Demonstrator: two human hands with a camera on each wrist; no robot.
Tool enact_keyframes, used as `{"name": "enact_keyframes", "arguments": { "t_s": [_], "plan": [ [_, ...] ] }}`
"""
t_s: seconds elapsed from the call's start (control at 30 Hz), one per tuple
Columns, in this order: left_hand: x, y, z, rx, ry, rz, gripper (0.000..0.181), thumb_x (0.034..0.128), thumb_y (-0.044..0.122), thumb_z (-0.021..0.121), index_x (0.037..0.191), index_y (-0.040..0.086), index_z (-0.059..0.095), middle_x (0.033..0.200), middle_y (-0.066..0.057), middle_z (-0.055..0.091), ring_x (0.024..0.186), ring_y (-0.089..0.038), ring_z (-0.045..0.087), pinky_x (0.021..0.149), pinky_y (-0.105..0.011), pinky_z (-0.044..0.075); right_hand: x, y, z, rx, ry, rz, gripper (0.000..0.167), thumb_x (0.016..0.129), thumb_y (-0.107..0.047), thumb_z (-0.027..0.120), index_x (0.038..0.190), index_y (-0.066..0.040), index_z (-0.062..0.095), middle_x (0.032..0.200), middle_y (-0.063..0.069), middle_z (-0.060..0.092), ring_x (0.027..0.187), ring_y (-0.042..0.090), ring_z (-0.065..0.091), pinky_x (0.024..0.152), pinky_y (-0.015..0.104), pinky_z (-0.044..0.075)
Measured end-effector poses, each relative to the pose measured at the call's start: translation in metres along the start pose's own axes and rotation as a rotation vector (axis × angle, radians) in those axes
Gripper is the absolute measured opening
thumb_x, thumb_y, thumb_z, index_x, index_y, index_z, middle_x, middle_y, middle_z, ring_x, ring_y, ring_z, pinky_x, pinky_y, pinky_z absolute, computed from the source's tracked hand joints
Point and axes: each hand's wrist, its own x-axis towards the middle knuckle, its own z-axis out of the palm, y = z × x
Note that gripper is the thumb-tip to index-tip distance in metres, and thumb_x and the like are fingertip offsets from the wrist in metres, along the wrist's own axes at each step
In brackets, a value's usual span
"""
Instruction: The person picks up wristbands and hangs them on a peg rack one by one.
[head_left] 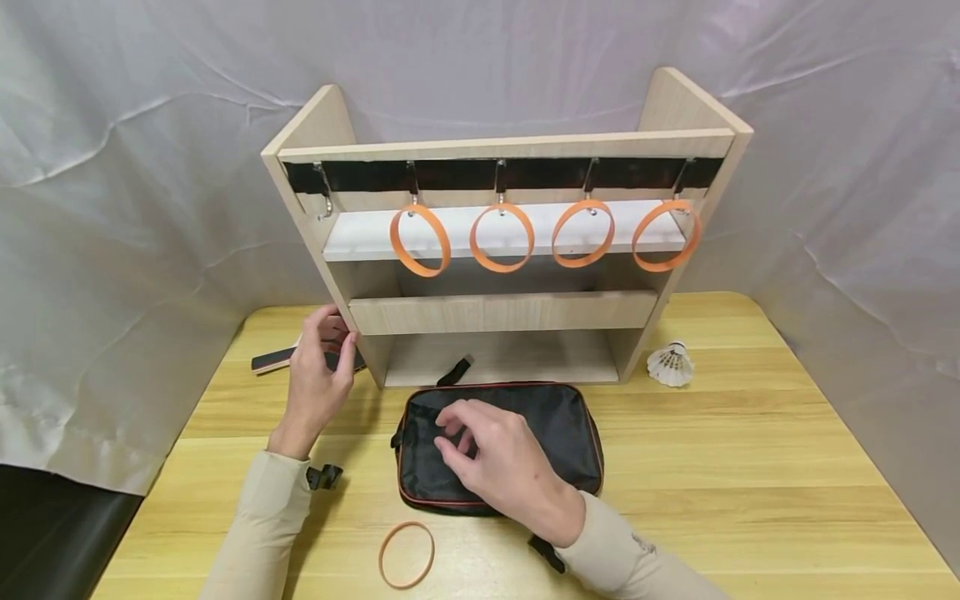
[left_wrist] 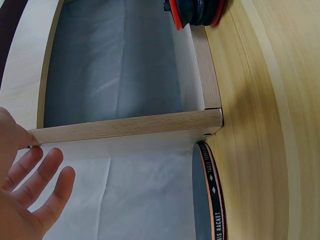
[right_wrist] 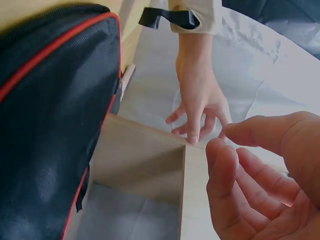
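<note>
My left hand (head_left: 321, 371) touches the front edge of the wooden shelf's left side panel (left_wrist: 130, 125), its other fingers spread loosely along the outer side. Over the black zip bag with red piping (head_left: 558, 433) hovers my right hand (head_left: 502, 462). Its fingers are loosely curled, with nothing visible between thumb and fingertips. Orange rings (head_left: 502, 265) hang from several metal hooks along the black strip of the shelf (head_left: 502, 315); the leftmost hook (head_left: 324, 196) holds no ring. Another orange ring (head_left: 381, 560) lies on the table in front of the bag.
A table tennis racket (left_wrist: 210, 200) lies left of the shelf, partly behind my left hand. To the right of the shelf is a white shuttlecock (head_left: 671, 365). Grey cloth (head_left: 495, 67) surrounds the wooden table (head_left: 750, 467) at the back and sides.
</note>
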Motion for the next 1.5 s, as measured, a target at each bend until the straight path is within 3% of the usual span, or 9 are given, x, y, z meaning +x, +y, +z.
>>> {"name": "enact_keyframes", "arguments": {
  "t_s": [0.27, 0.47, 0.53, 0.77, 0.97, 1.23, 1.5],
  "plan": [
    [0.0, 0.0, 0.001, 0.003, 0.008, 0.006, 0.045, 0.1028, -0.005, 0.068, 0.144, -0.009, 0.051, 0.112, -0.027, 0.069, 0.091, -0.034, 0.069, 0.079, -0.031, 0.058, -0.009, -0.003, 0.012, -0.001, -0.074, -0.005, 0.021, 0.095, -0.01, 0.086, 0.113, -0.011, 0.075, 0.095, -0.001, 0.077, 0.072, 0.005, 0.068, 0.065, 0.009, 0.053],
    [0.0, -0.001, 0.002, -0.002, 0.022, 0.009, 0.044, 0.1021, -0.007, 0.068, 0.143, -0.009, 0.051, 0.111, -0.027, 0.069, 0.09, -0.034, 0.069, 0.082, -0.014, 0.051, -0.015, -0.004, 0.022, -0.025, -0.127, -0.031, 0.02, 0.095, -0.012, 0.086, 0.112, -0.012, 0.076, 0.096, -0.002, 0.077, 0.073, 0.003, 0.068, 0.066, 0.006, 0.051],
    [0.0, -0.001, 0.002, -0.005, 0.029, 0.013, 0.044, 0.1017, -0.008, 0.068, 0.142, -0.009, 0.051, 0.11, -0.027, 0.069, 0.089, -0.035, 0.069, 0.082, -0.013, 0.051, -0.017, -0.005, 0.025, -0.037, -0.136, -0.047, 0.02, 0.095, -0.013, 0.086, 0.112, -0.012, 0.076, 0.094, -0.003, 0.077, 0.073, 0.004, 0.07, 0.067, 0.005, 0.05],
    [0.0, 0.0, 0.001, -0.005, 0.011, 0.01, 0.044, 0.1029, -0.006, 0.067, 0.143, -0.009, 0.051, 0.111, -0.027, 0.069, 0.09, -0.035, 0.069, 0.079, -0.028, 0.057, -0.021, -0.008, 0.037, -0.078, -0.177, -0.104, 0.021, 0.095, -0.015, 0.086, 0.112, -0.014, 0.074, 0.09, -0.006, 0.073, 0.074, 0.0, 0.066, 0.066, 0.006, 0.046],
    [0.0, 0.0, 0.0, -0.003, -0.008, -0.003, 0.044, 0.1044, -0.003, 0.067, 0.145, -0.008, 0.05, 0.112, -0.028, 0.068, 0.092, -0.034, 0.069, 0.079, -0.037, 0.058, -0.024, -0.013, 0.042, -0.08, -0.246, -0.103, 0.015, 0.098, -0.014, 0.083, 0.109, -0.016, 0.072, 0.092, -0.005, 0.073, 0.071, -0.005, 0.055, 0.064, 0.005, 0.041],
    [0.0, 0.0, 0.001, -0.001, 0.003, -0.001, 0.045, 0.1036, -0.003, 0.068, 0.145, -0.008, 0.051, 0.113, -0.028, 0.068, 0.092, -0.034, 0.069, 0.081, -0.026, 0.055, -0.029, -0.013, 0.047, -0.103, -0.334, -0.09, 0.014, 0.101, -0.014, 0.079, 0.113, -0.014, 0.072, 0.095, -0.003, 0.073, 0.07, -0.005, 0.054, 0.061, 0.006, 0.041],
    [0.0, 0.0, 0.0, -0.004, -0.006, -0.008, 0.045, 0.1046, -0.002, 0.067, 0.146, -0.007, 0.05, 0.114, -0.028, 0.068, 0.093, -0.035, 0.07, 0.083, -0.022, 0.055, -0.035, -0.011, 0.051, -0.215, -0.428, -0.062, 0.017, 0.1, -0.017, 0.081, 0.115, -0.015, 0.072, 0.093, -0.006, 0.07, 0.076, -0.001, 0.066, 0.061, 0.011, 0.049]
  ]
}}
